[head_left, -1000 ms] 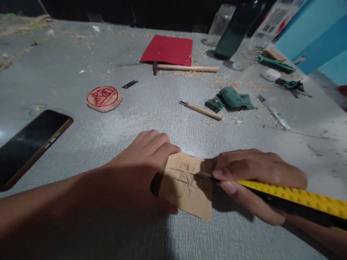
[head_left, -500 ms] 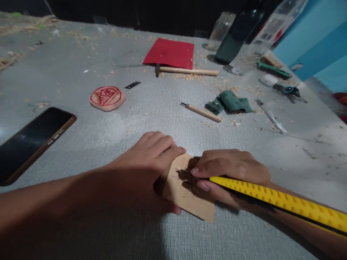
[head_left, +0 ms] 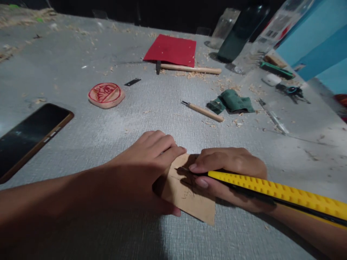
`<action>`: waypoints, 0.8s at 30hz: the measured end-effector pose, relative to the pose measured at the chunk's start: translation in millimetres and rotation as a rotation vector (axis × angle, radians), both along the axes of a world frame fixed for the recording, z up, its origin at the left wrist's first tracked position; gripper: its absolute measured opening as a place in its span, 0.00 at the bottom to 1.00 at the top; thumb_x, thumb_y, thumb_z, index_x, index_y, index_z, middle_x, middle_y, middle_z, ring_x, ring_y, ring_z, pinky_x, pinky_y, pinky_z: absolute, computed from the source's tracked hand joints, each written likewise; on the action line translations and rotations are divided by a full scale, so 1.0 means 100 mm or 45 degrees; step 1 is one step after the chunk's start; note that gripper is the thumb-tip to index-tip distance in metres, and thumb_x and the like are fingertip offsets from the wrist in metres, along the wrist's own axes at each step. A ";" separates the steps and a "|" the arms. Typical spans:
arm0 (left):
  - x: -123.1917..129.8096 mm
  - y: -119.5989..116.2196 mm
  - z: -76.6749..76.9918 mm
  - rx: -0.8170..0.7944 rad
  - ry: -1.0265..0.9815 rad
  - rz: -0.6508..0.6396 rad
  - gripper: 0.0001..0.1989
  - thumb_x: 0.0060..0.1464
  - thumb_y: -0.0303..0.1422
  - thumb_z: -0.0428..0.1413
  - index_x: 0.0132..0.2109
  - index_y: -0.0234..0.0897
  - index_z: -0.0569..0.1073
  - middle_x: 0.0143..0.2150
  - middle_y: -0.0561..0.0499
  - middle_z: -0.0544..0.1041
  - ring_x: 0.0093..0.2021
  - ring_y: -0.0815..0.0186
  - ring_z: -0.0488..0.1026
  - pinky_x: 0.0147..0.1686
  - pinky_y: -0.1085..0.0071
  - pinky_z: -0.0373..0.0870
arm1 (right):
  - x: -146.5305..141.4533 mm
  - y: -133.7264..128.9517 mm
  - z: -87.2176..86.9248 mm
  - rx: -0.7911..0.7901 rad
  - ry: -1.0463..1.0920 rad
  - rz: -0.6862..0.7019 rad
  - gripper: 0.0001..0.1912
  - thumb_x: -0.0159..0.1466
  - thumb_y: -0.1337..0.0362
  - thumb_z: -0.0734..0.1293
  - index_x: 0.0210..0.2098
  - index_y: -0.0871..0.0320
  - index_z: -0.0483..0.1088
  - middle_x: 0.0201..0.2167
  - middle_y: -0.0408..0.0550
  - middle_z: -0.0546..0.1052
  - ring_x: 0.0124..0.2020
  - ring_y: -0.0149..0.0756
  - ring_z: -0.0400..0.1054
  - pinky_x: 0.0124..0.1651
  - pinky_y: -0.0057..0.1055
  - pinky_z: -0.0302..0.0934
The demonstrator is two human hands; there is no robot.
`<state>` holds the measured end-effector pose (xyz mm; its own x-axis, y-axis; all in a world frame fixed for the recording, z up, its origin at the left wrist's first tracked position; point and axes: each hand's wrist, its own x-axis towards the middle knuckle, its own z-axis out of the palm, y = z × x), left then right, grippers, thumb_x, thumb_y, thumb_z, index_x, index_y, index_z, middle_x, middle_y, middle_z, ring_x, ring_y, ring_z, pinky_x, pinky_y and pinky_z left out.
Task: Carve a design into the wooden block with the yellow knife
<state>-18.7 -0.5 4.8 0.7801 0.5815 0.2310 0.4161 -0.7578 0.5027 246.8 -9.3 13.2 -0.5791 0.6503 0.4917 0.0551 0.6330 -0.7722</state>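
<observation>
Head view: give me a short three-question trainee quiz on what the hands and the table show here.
1. True or false: the left hand presses on the wood piece.
2. What colour is the knife handle in the right hand?
3. Which lies nearest the green cloth: A phone, B chisel, C round carved stamp?

Key: 1 true; 2 yellow; 3 B.
</observation>
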 end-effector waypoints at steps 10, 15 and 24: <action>0.01 0.01 0.00 0.011 -0.012 0.008 0.44 0.47 0.63 0.73 0.60 0.36 0.75 0.54 0.41 0.78 0.52 0.48 0.73 0.51 0.48 0.72 | -0.02 0.00 0.00 -0.010 0.031 0.007 0.17 0.66 0.76 0.78 0.53 0.59 0.81 0.40 0.48 0.88 0.40 0.33 0.85 0.43 0.26 0.81; 0.00 0.00 0.00 0.010 -0.006 0.010 0.43 0.49 0.63 0.72 0.60 0.37 0.75 0.55 0.41 0.78 0.53 0.48 0.73 0.51 0.47 0.72 | -0.02 -0.01 -0.02 0.021 0.028 0.029 0.17 0.67 0.75 0.78 0.53 0.58 0.80 0.41 0.48 0.88 0.40 0.33 0.86 0.43 0.25 0.82; 0.01 0.01 0.01 0.029 0.006 0.001 0.48 0.44 0.64 0.75 0.61 0.36 0.74 0.55 0.41 0.78 0.53 0.48 0.74 0.52 0.47 0.73 | -0.03 -0.01 0.02 0.081 -0.025 0.033 0.16 0.67 0.78 0.77 0.53 0.63 0.80 0.40 0.52 0.87 0.41 0.32 0.85 0.44 0.22 0.79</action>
